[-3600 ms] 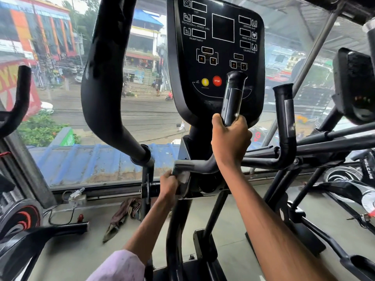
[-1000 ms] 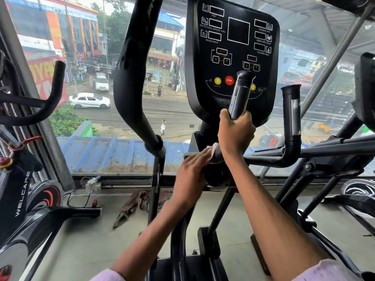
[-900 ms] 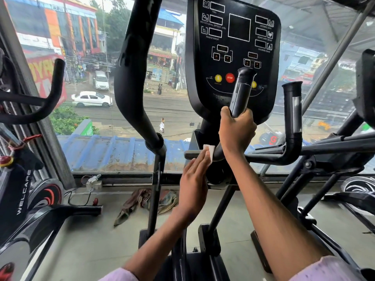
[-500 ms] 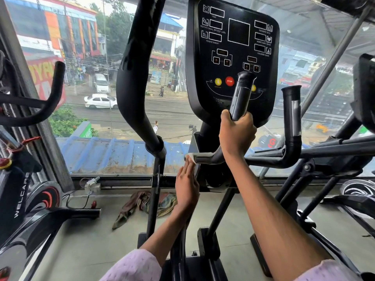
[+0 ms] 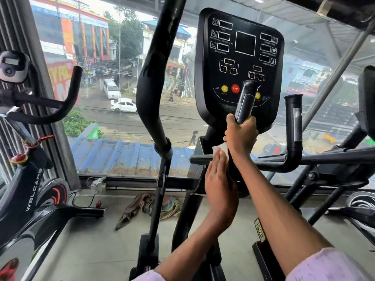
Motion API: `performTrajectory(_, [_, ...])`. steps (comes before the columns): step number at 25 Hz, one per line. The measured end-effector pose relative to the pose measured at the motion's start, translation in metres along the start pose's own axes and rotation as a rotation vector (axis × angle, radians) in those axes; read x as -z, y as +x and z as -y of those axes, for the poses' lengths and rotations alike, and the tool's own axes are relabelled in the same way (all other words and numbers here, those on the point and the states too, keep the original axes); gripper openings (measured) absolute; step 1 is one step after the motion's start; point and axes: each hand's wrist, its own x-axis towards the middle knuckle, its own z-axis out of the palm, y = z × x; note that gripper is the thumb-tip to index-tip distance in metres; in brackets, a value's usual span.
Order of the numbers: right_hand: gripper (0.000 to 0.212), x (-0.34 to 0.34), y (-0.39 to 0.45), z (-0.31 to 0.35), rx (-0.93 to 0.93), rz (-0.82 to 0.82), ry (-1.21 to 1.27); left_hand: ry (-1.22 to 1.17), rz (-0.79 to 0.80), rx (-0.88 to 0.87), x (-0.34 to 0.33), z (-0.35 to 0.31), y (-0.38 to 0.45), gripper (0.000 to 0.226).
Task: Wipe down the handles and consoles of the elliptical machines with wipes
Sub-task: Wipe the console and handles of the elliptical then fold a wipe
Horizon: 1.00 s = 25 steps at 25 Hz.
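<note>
The console of the elliptical is a black panel with blank display windows and small white labels; "ROTATIONAL SPEED" and "RESISTANCE" can be made out on its left side, the rest of the small print is too blurred to read. Low on the panel sits a red button marked "STOP" with a yellow button just beside it.

The right hand grips the lower part of the upright handle in front of the console, fingers curled round it. Just below that hand, the left hand has its fingers straight and pressed together, flat against a white wipe held onto the horizontal bar where it meets the upright handle. Most of the wipe is hidden by the left fingers and the right wrist. Both arms end in pale lilac sleeves.

A second upright handle stands to the right, apart from both hands. A thick curved black swing arm crosses the view left of the console and blocks part of the window. A yellow sticker low on the frame reads "iron".

At the left stands an exercise bike with "WELCARE" on its frame and a small grey display above its handlebar. On the floor by the window lies a crumpled rag, with a white plug block and cable nearby. Through the glass: a wet street, a white car, a white van.
</note>
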Motion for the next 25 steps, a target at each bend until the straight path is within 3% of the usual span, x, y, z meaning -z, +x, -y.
performTrajectory(3, [0.057,0.022,-0.002,-0.003,-0.037,0.244,0.093,-0.033,0.006,0.001,0.028,0.011,0.006,0.040])
performTrajectory(4, [0.063,0.034,-0.008,-0.005,-0.012,0.251,0.124,-0.052,0.002,0.037,0.038,0.014,0.010,0.033])
performTrajectory(6, [0.055,0.058,-0.029,-0.013,0.130,0.189,0.172,-0.077,0.036,0.046,0.056,0.015,0.022,0.022])
performTrajectory(8, [0.046,0.076,-0.053,-0.018,0.224,0.278,0.193,-0.077,0.104,-0.071,0.070,0.012,0.034,0.017])
performTrajectory(12, [0.059,0.091,-0.070,-0.019,0.121,0.669,0.293,-0.177,0.252,-0.198,0.087,-0.003,0.059,0.017])
performTrajectory(14, [0.052,0.094,-0.067,-0.016,0.012,0.721,0.405,-0.171,0.305,-0.217,0.093,-0.015,0.068,0.019])
performTrajectory(16, [0.032,0.095,-0.065,-0.011,0.045,0.646,0.412,-0.099,0.232,-0.268,0.102,-0.030,0.074,0.018])
performTrajectory(17, [0.022,0.095,-0.062,-0.009,0.152,0.550,0.333,-0.055,0.118,-0.303,0.108,-0.040,0.077,0.016])
performTrajectory(20, [0.008,0.097,-0.047,-0.012,0.809,0.119,-0.093,0.057,-0.337,-0.415,0.134,-0.073,0.103,0.013])
performTrajectory(23, [0.021,0.096,-0.023,-0.022,1.279,0.090,-0.409,0.185,-0.546,-0.382,0.152,-0.096,0.142,0.025])
performTrajectory(25, [0.028,0.092,-0.009,-0.035,1.525,0.139,-0.712,0.349,-0.494,-0.226,0.156,-0.097,0.165,0.042])
